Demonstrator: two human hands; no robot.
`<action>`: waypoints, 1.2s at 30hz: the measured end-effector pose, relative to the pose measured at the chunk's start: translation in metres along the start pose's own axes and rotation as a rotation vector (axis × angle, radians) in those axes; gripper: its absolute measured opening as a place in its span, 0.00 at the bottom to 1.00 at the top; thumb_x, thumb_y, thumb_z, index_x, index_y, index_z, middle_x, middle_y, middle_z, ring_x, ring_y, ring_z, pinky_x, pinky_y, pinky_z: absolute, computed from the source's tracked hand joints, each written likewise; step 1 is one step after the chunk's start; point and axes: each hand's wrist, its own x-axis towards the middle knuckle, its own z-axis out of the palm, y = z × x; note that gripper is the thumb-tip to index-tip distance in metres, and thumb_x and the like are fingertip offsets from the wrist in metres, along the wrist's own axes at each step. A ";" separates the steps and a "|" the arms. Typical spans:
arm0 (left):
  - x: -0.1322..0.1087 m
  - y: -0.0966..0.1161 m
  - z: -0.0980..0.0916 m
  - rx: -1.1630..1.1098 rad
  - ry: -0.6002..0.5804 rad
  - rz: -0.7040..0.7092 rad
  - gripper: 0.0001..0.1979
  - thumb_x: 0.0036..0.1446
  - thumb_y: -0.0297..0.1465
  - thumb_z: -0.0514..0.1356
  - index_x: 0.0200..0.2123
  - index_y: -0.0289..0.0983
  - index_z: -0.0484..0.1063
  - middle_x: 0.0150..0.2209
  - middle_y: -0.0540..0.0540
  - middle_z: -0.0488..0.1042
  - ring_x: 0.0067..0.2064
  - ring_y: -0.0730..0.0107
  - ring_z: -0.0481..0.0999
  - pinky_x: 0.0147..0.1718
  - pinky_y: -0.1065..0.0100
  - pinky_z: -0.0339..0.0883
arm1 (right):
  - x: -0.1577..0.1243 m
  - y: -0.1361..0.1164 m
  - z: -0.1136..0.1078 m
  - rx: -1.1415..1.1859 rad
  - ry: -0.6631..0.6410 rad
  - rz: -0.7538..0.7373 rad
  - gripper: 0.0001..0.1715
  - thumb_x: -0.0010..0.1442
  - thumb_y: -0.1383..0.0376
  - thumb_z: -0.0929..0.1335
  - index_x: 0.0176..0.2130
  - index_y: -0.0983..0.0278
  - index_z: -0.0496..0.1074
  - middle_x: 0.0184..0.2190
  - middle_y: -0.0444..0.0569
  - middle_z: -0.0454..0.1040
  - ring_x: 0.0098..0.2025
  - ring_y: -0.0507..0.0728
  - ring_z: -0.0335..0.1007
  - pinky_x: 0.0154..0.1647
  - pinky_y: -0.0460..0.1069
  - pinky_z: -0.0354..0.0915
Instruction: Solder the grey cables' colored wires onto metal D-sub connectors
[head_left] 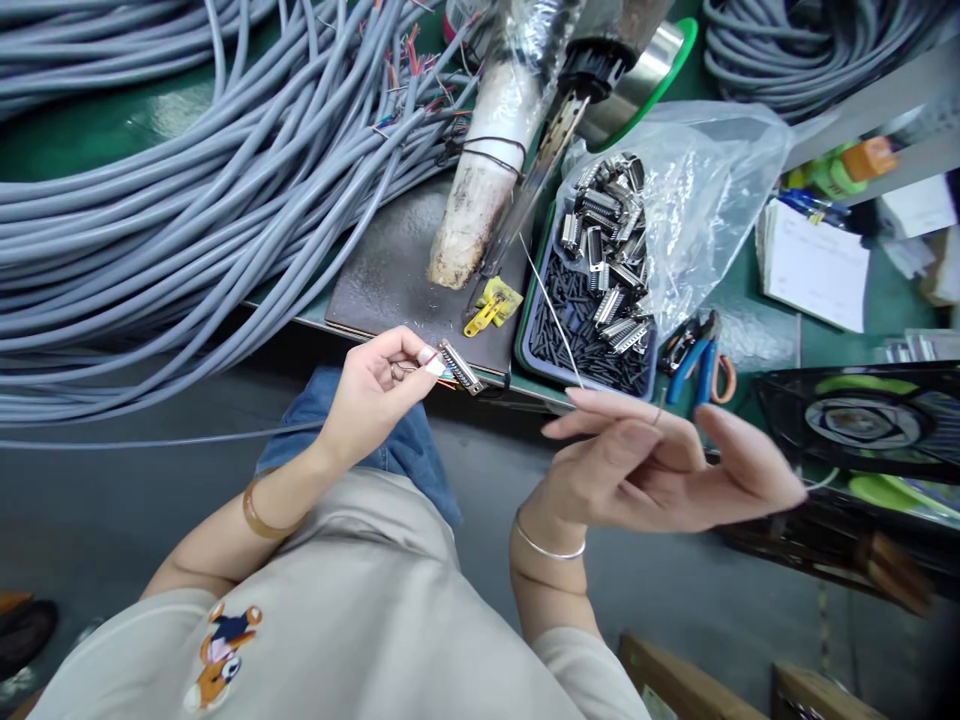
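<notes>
A green tabletop [896,315] spans the upper part of the frame. Thick bundles of grey cables [225,220] cover its left, their stripped ends near the top centre; another coil of cable [772,50] lies at upper right. A clear plastic bag [712,190] stands right of centre, just beside a tray [527,345] with metal connectors at its top and right and small black sleeves at lower left. A dark board [382,265] lies just left of the tray, under a white tube [480,200] that slants down from the top. At the right edge is a black fan [862,415].

The right hand [667,460] is right of centre, in front of the tray, its fingers partly curled and thumb bent in; whether they grip anything I cannot tell. The left hand [379,385] is near the centre, its fingers pinched together, grasping a connector [459,367] at the board's front edge. Smaller still are blue-handled pliers [707,375], right of the tray, a yellow clip [491,305] on the board, thin coloured wires [450,382] beside the held connector, and a fine strand [553,308] running down to the right hand's fingertips.
</notes>
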 end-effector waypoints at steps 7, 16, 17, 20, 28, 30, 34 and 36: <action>0.004 -0.003 0.001 -0.049 -0.051 0.029 0.11 0.54 0.32 0.70 0.28 0.36 0.71 0.21 0.56 0.66 0.20 0.83 0.58 0.20 0.76 0.55 | -0.004 -0.010 0.017 0.210 0.168 0.082 0.04 0.63 0.64 0.73 0.41 0.58 0.76 0.40 0.49 0.83 0.40 0.57 0.82 0.38 0.51 0.77; 0.000 -0.012 -0.008 -0.106 -0.135 -0.012 0.11 0.54 0.31 0.66 0.42 0.36 0.78 0.28 0.50 0.74 0.22 0.80 0.62 0.19 0.75 0.57 | -0.001 -0.014 0.033 0.511 0.322 0.344 0.07 0.61 0.72 0.73 0.35 0.61 0.75 0.38 0.44 0.84 0.38 0.52 0.83 0.36 0.46 0.79; 0.000 -0.012 -0.010 -0.086 -0.148 0.000 0.10 0.54 0.30 0.66 0.41 0.35 0.79 0.29 0.49 0.75 0.22 0.79 0.64 0.21 0.74 0.59 | -0.001 -0.014 0.033 0.536 0.320 0.361 0.07 0.61 0.72 0.73 0.35 0.61 0.75 0.38 0.44 0.84 0.38 0.52 0.83 0.36 0.45 0.79; 0.001 -0.008 -0.010 -0.027 -0.145 0.041 0.07 0.53 0.29 0.68 0.37 0.35 0.81 0.33 0.46 0.79 0.27 0.76 0.71 0.25 0.73 0.66 | -0.001 -0.014 0.033 0.566 0.311 0.391 0.06 0.61 0.71 0.73 0.34 0.61 0.75 0.37 0.44 0.84 0.37 0.51 0.82 0.37 0.46 0.79; 0.001 0.008 -0.014 0.144 -0.286 0.079 0.05 0.59 0.28 0.66 0.40 0.34 0.78 0.36 0.46 0.79 0.27 0.78 0.75 0.28 0.76 0.73 | -0.003 -0.013 0.031 0.511 0.331 0.413 0.05 0.62 0.69 0.73 0.34 0.62 0.74 0.36 0.47 0.84 0.39 0.54 0.83 0.36 0.47 0.79; 0.001 0.010 -0.017 0.159 -0.335 0.030 0.05 0.61 0.29 0.66 0.40 0.35 0.76 0.35 0.47 0.79 0.29 0.76 0.79 0.31 0.76 0.76 | -0.003 -0.012 0.032 0.520 0.328 0.419 0.05 0.62 0.69 0.73 0.34 0.62 0.74 0.37 0.47 0.84 0.39 0.53 0.83 0.36 0.47 0.79; -0.001 0.008 -0.018 0.013 -0.305 -0.076 0.10 0.60 0.34 0.68 0.38 0.35 0.72 0.32 0.47 0.80 0.32 0.69 0.85 0.35 0.71 0.81 | -0.003 -0.007 0.030 0.506 0.225 0.396 0.04 0.63 0.67 0.72 0.35 0.62 0.75 0.36 0.45 0.83 0.37 0.52 0.82 0.36 0.46 0.78; -0.002 0.004 -0.015 -0.023 -0.252 -0.104 0.13 0.58 0.36 0.70 0.37 0.35 0.71 0.31 0.47 0.81 0.32 0.68 0.85 0.35 0.70 0.82 | -0.007 -0.003 0.024 0.437 0.151 0.365 0.03 0.64 0.64 0.73 0.36 0.61 0.76 0.33 0.45 0.82 0.36 0.53 0.82 0.35 0.47 0.78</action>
